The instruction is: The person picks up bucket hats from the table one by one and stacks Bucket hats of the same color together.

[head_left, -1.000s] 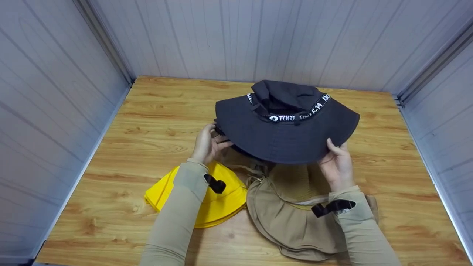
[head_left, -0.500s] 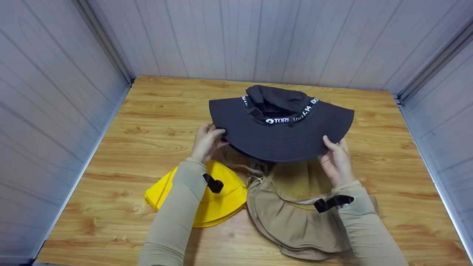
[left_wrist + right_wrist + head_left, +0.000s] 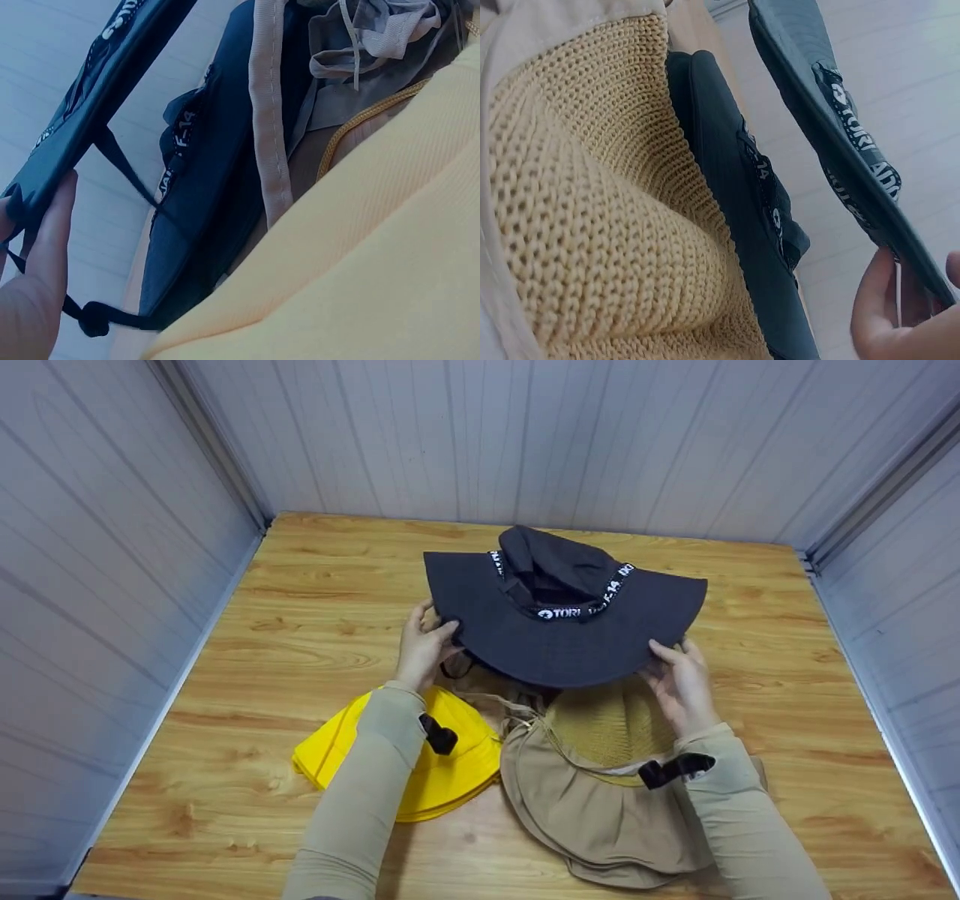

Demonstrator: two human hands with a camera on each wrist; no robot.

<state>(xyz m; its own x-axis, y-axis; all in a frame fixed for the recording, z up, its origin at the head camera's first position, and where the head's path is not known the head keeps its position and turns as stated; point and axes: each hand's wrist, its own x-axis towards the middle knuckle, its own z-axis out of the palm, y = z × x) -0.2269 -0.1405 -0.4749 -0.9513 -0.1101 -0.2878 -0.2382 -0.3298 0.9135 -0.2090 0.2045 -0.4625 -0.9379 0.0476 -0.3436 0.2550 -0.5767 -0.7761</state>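
Observation:
Both hands hold a dark grey bucket hat (image 3: 555,652) with white lettering on its black band, raised above the table. My left hand (image 3: 421,649) pinches the left of the brim, thumb on top. At the right front of the brim, my right hand (image 3: 684,686) pinches it between thumb and fingers. A black cord (image 3: 127,176) hangs from the held hat in the left wrist view. Beneath it, another dark hat (image 3: 742,202) with similar lettering lies on the table, mostly hidden from the head view.
A yellow hat (image 3: 450,769) lies folded under the left forearm. Close to the right forearm is a tan hat (image 3: 600,825) with a straw-coloured knitted crown (image 3: 600,727) and a tie cord. Pale panel walls (image 3: 480,442) bound the wooden table (image 3: 315,607) behind and at the sides.
The held dark hat has shifted slightly left, its right side dropping a little. My left thumb has come over the brim. The yellow and tan hats stay put.

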